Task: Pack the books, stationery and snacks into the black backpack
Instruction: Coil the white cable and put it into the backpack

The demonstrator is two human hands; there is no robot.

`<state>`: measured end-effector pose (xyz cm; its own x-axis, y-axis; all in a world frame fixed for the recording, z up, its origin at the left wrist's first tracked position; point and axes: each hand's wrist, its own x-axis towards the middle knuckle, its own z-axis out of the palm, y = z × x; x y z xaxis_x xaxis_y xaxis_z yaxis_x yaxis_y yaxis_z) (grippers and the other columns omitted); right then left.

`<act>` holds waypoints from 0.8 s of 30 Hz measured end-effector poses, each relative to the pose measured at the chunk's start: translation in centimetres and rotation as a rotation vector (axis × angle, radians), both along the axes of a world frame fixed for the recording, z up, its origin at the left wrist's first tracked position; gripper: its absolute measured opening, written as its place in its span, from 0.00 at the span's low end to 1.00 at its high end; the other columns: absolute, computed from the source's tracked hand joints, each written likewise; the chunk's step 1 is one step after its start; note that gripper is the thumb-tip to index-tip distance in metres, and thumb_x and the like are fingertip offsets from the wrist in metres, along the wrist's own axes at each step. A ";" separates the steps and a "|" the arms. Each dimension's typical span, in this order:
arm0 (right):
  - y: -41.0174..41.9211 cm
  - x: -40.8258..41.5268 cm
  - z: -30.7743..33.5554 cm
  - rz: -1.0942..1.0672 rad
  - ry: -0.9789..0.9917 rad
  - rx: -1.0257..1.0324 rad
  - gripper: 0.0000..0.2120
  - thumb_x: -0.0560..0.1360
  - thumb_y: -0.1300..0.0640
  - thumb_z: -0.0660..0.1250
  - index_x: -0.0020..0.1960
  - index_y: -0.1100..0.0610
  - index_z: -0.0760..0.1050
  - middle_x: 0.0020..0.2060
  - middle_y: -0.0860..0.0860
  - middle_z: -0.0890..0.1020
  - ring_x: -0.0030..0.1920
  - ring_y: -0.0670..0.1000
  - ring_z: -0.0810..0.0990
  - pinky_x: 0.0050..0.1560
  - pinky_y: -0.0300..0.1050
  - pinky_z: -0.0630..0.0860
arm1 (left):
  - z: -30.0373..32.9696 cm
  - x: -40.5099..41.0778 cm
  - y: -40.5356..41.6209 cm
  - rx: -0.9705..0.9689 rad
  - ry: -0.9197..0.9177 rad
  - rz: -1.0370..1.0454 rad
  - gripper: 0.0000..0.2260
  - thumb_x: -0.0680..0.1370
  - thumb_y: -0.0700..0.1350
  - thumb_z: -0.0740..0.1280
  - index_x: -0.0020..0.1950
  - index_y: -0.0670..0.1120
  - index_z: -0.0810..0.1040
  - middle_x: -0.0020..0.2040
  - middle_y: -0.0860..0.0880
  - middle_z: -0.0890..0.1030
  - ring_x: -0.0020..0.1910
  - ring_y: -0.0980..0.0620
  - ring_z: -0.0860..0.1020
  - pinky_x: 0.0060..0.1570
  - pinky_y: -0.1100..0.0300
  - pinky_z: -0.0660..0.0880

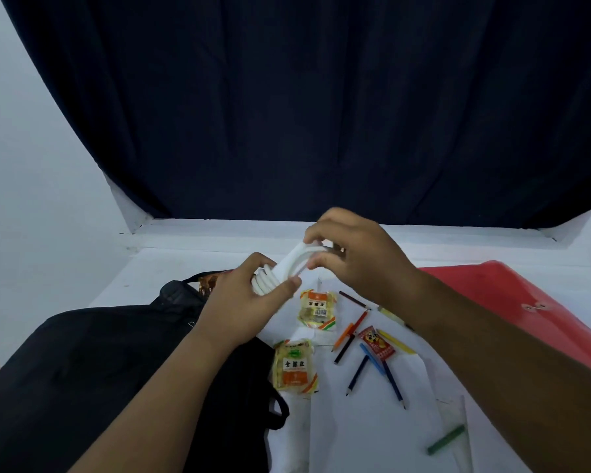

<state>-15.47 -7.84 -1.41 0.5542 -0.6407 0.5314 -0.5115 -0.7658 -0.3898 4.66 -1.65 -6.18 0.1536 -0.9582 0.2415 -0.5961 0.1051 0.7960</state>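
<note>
The black backpack lies at the left of the white table, and a brown snack wrapper shows at its far opening. Above it my left hand grips a coiled white cable. My right hand pinches the cable's upper loop from the other side. Two yellow-orange snack packets lie on the table just right of the backpack. Several coloured pencils and a small red box are scattered under my right forearm.
A red folder lies at the right edge of the table. A green crayon rests on a clear plastic sleeve near the front. White paper sheets cover the table's middle. A dark curtain hangs behind the table.
</note>
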 end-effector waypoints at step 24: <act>-2.0 -0.3 -2.2 -0.041 -0.111 0.444 0.18 0.77 0.67 0.67 0.38 0.45 0.80 0.34 0.40 0.82 0.37 0.40 0.80 0.40 0.39 0.76 | 1.3 0.4 1.1 -0.076 0.242 -0.386 0.19 0.68 0.57 0.74 0.55 0.51 0.80 0.51 0.49 0.82 0.50 0.51 0.81 0.45 0.60 0.77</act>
